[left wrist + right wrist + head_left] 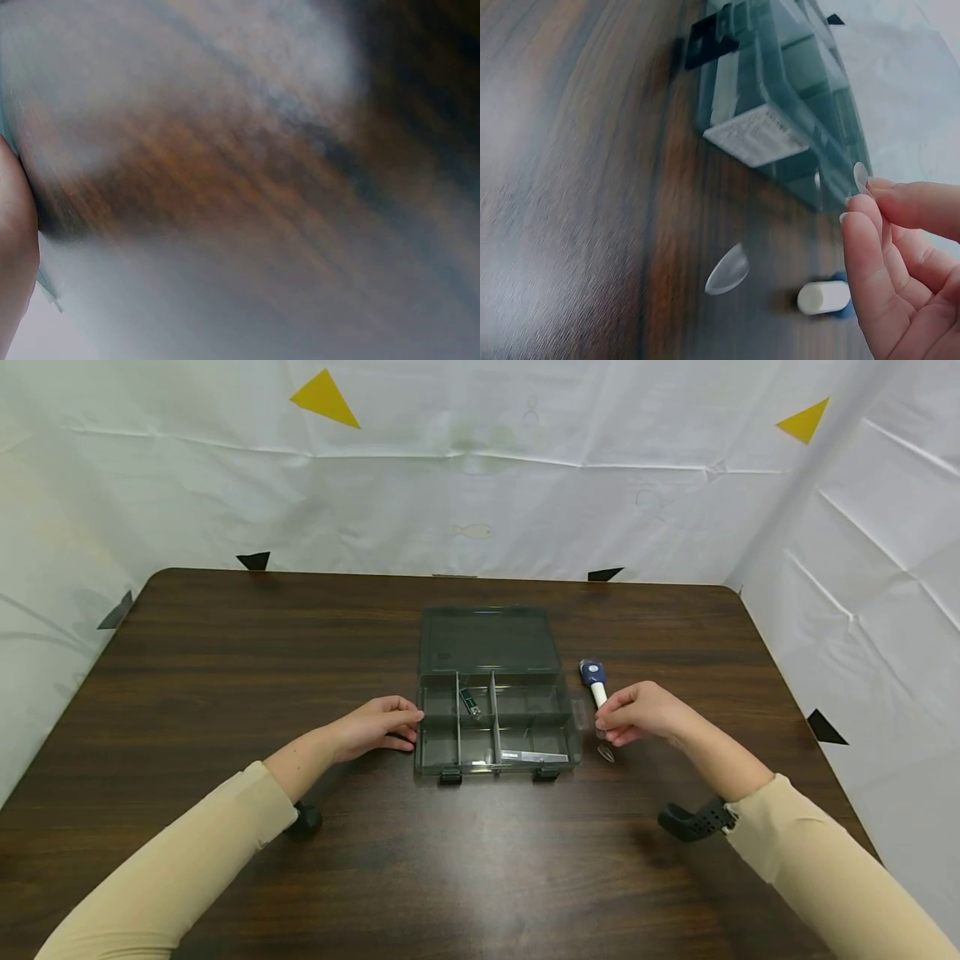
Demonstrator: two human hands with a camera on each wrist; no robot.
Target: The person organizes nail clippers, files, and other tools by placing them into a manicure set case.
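A grey see-through compartment box (495, 764) lies in the middle of the brown table with its lid (487, 639) flat open behind it. My left hand (378, 727) rests against the box's left wall with loosely curled fingers. My right hand (637, 714) hovers just right of the box. Its fingertips (859, 217) pinch a small clear piece (860, 176). Under it a clear oval piece (727, 268) lies on the table, and beside it a blue-and-white stick (595, 681). The left wrist view is a blur of table.
One compartment holds a small dark item (469, 702), and a white-labelled flat item (536, 757) lies in the front right one. White sheeting walls in the table (225, 643) at the back and on both sides.
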